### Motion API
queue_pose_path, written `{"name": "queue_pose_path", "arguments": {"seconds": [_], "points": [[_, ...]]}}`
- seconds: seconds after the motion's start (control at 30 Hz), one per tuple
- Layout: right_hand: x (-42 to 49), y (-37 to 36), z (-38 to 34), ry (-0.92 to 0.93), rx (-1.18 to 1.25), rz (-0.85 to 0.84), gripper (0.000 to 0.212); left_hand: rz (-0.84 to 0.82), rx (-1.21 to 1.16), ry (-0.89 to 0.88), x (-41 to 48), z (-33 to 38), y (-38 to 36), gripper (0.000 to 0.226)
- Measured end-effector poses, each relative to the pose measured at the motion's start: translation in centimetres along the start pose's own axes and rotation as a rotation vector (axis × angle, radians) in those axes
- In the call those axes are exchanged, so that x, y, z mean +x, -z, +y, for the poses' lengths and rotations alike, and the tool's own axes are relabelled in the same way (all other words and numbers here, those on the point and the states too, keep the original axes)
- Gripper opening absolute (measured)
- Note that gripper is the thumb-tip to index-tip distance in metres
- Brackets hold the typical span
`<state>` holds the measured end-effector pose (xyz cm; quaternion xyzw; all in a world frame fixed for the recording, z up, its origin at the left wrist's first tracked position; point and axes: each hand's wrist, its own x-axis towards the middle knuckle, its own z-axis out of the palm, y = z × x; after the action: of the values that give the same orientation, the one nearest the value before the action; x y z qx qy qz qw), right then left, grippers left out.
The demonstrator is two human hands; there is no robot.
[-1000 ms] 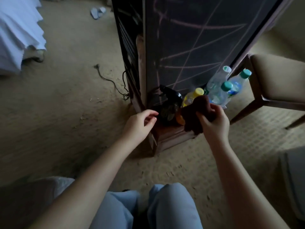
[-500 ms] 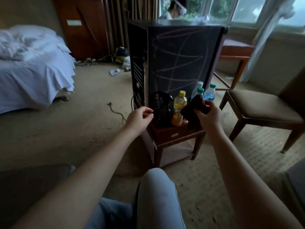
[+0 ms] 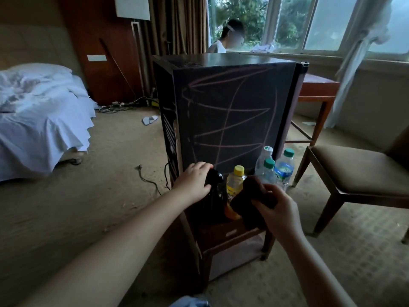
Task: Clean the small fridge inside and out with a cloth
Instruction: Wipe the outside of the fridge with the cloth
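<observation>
Faced a small black fridge (image 3: 232,120) standing upright, long axis vertical, on a low wooden tabletop (image 3: 230,232); saw its side panel, scrawled with pinkish lines, turned toward the camera, its grilled back to the left and its door edge to the right. Held a dark cloth (image 3: 247,196) bunched in the right hand (image 3: 278,207), fingers curled round it, just in front of the fridge's lower right part. Had the left hand (image 3: 194,181) curled over the head of a dark spray bottle (image 3: 213,196) at the fridge's lower left. Found, on the same tabletop between the hands and behind the cloth, a yellow-capped bottle (image 3: 235,185) of yellow drink and three clear water bottles (image 3: 284,169) with green caps, all upright and close together. Could not tell how full the water bottles were. Noted beige carpet (image 3: 88,207) all round, a loose cable (image 3: 148,178) lying on it to the left, a bed (image 3: 39,129) with rumpled white sheets farther left, a wooden chair (image 3: 354,167) with a padded seat to the right, a window (image 3: 327,23) behind, and another person (image 3: 223,41) beyond the fridge top.
</observation>
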<state>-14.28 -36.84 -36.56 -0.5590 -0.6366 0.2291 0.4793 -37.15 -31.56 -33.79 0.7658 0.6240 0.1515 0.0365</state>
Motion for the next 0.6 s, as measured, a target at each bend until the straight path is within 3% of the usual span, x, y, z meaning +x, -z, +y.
{"name": "queue_pose_path", "arguments": {"seconds": [0.27, 0.4, 0.6], "points": [[2.4, -2.0, 1.8, 0.104, 0.03, -0.047, 0.049, -0.149, 0.299, -0.079, 6.9, -0.7, -3.8, 0.054], [2.6, -2.2, 2.7, 0.066, 0.009, -0.046, 0.04, -0.114, 0.392, -0.109, 7.1, -0.8, -3.8, 0.04], [2.0, -2.5, 2.0, 0.011, -0.032, -0.065, 0.038, -0.077, 0.486, -0.145, 3.9, -1.8, -2.5, 0.039]]}}
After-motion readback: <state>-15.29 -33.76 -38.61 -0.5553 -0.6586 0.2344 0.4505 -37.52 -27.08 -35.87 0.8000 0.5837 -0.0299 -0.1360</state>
